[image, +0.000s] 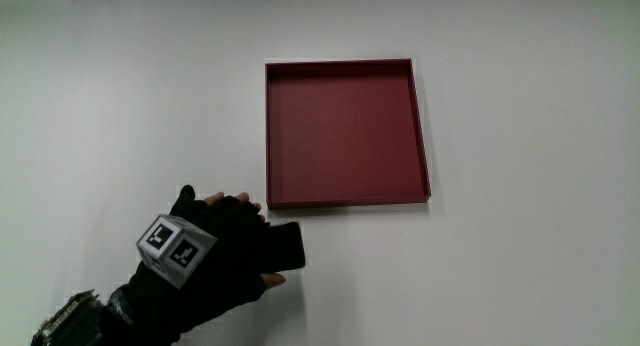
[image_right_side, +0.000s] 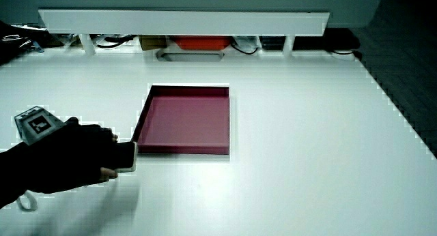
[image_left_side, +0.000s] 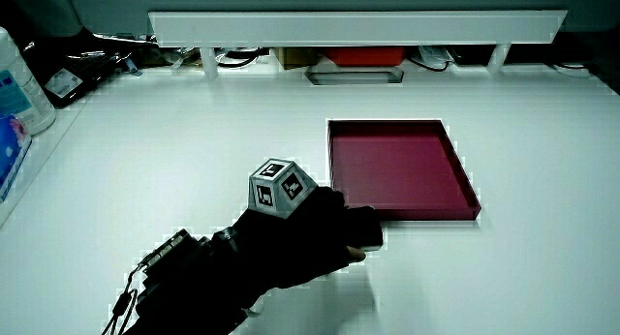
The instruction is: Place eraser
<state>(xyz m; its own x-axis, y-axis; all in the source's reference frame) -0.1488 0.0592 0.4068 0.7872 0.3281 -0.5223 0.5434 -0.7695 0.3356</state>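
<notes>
1. Main view showed the hand (image: pixel 225 251) just short of the red tray (image: pixel 347 132), nearer the person than the tray's closest wall, with its fingers wrapped around a dark block, presumably the eraser (image: pixel 288 246).
2. The eraser stuck out past the fingertips toward the tray corner, apparently clear of the wall; this grip probably left its leading end free for setting down.
3. The tray lay ahead of the hand, flat on the white table (image: pixel 520 246), and held nothing, so it was likely the target.
4. In both side views the cube (image_left_side: pixel 281 189) on the glove's back faced upward, suggesting a palm-down carry.
5. A side view caught a pale face of the eraser (image_right_side: pixel 127 156) close to the tray's corner, which the main view rendered dark.
6. Only the side views showed the low partition (image_left_side: pixel 358 27) past the tray.
</notes>
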